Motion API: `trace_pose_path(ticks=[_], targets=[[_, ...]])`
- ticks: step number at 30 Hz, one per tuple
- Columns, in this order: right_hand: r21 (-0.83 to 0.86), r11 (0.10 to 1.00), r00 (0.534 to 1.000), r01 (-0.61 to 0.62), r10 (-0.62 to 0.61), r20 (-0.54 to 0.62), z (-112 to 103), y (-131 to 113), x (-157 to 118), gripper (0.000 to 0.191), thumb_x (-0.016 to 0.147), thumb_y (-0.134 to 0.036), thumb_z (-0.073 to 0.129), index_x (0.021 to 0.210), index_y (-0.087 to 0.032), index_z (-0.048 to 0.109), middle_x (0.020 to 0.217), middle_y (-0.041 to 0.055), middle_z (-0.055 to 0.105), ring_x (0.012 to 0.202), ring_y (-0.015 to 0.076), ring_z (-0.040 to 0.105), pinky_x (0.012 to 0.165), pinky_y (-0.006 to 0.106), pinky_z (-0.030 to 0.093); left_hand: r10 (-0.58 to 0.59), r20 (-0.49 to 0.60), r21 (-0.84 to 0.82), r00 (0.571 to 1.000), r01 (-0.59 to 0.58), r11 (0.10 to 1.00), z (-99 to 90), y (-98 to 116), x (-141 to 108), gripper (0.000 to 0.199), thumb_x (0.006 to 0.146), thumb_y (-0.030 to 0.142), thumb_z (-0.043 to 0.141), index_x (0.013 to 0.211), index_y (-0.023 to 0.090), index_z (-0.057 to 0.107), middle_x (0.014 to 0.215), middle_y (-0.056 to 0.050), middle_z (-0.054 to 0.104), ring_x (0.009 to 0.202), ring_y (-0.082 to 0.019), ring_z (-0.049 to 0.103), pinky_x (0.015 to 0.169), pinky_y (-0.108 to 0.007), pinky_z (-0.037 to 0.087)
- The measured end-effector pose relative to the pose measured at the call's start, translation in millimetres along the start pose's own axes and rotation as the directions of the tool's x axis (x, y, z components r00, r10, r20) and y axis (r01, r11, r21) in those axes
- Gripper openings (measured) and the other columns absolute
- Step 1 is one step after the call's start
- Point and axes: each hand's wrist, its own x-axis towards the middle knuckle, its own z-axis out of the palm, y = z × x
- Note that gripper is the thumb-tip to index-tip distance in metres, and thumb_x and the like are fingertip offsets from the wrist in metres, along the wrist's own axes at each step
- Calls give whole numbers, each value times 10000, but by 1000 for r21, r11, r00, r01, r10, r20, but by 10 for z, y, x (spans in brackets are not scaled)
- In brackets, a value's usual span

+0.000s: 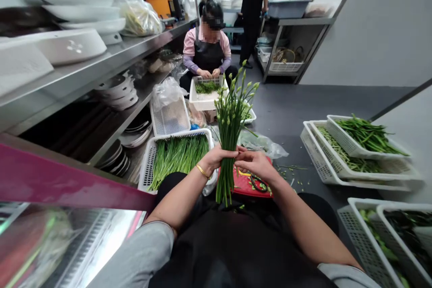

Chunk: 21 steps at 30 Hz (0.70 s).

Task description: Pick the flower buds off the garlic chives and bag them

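Observation:
My left hand (pixel 219 158) is wrapped round the middle of an upright bunch of flowering garlic chives (pixel 229 119), their pale buds fanning out at the top. The cut stem ends hang below my grip. Close against the right side of the bunch, my right hand (pixel 254 164) has its fingers bent and drawn together; whatever they pinch, if anything, is too small to make out. Beneath the hands is a red board or stool top (pixel 245 184), with a black-handled tool (pixel 259 183) and green scraps on it. A white basket (pixel 143 175) of green stems (pixel 178 155) stands left of my hands.
Ahead, a co-worker (pixel 209 49) sits handling greens in a white basket (pixel 202 103). Another person (pixel 254 9) stands behind. Steel shelving (pixel 135 54) with dishes runs along the left. Stacked vegetable baskets (pixel 313 153) are at right. Plastic bags (pixel 270 146) and trimmings lie on the floor.

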Motion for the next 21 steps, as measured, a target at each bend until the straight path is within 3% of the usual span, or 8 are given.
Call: trace_pose_path(ticks=[4, 7, 9, 11, 15, 17, 19, 21], targets=[[-271, 961, 980, 61, -110, -168, -243, -70, -89, 412, 682, -540, 692, 810, -149, 708, 661, 32, 670, 576, 139, 577, 551, 262, 446, -102, -21, 85, 995, 103, 991, 12, -211, -160, 394, 452, 337, 901, 647, 82, 671, 636, -77, 696, 593, -150, 627, 600, -248, 479], [-423, 898, 964, 118, -206, -168, -347, -204, -58, 380, 755, -516, 623, 679, -150, 691, 522, 4, 574, 510, 114, 500, 522, 250, 383, -147, 6, 95, 989, 145, 985, 34, -261, -211, 404, 458, 347, 895, 626, 91, 632, 559, -48, 653, 511, -131, 590, 552, -248, 461], [-390, 913, 965, 121, -200, -169, -413, -252, -95, 393, 778, -501, 603, 609, -153, 670, 445, -15, 497, 452, 99, 444, 487, 245, 353, -142, -13, 74, 990, 142, 987, -2, -271, -222, 410, 465, 349, 890, 627, 105, 604, 513, -11, 608, 458, -108, 546, 507, -237, 431], [-262, 954, 937, 146, -218, -273, -487, -242, -207, 378, 792, -496, 610, 653, -154, 690, 451, -22, 495, 440, 94, 445, 481, 240, 363, -119, -57, 45, 991, 122, 992, -91, -279, -222, 410, 478, 348, 880, 628, 118, 576, 492, 10, 578, 435, -96, 520, 485, -230, 411], [-12, 948, 785, 318, -270, -557, -433, -68, -442, 326, 813, -490, 643, 788, -172, 708, 517, -30, 530, 475, 87, 488, 517, 228, 401, -90, -135, -58, 987, 83, 995, -278, -321, -179, 390, 510, 315, 856, 668, 128, 553, 487, 28, 552, 432, -83, 507, 488, -223, 408], [80, 955, 851, 286, -214, -480, -220, 69, -466, 396, 817, -557, 614, 796, -170, 694, 503, -28, 529, 448, 90, 484, 488, 229, 399, -69, -122, -116, 990, 55, 992, -290, -340, -130, 385, 522, 303, 845, 724, 127, 568, 531, 20, 582, 441, -82, 513, 499, -228, 423], [143, 975, 949, 168, -121, -290, 52, 212, -434, 501, 802, -652, 566, 736, -164, 659, 455, -25, 506, 403, 95, 461, 447, 236, 388, -40, -88, -141, 995, 28, 990, -245, -341, -80, 389, 530, 309, 839, 766, 124, 590, 567, 7, 609, 455, -89, 524, 502, -236, 434], [176, 983, 992, 51, -30, -123, 279, 339, -387, 569, 773, -724, 529, 650, -173, 597, 398, -32, 455, 360, 95, 422, 415, 240, 369, -15, -45, -129, 999, 9, 992, -183, -318, -50, 389, 546, 322, 835, 793, 114, 617, 571, -5, 618, 471, -100, 537, 499, -236, 433]])
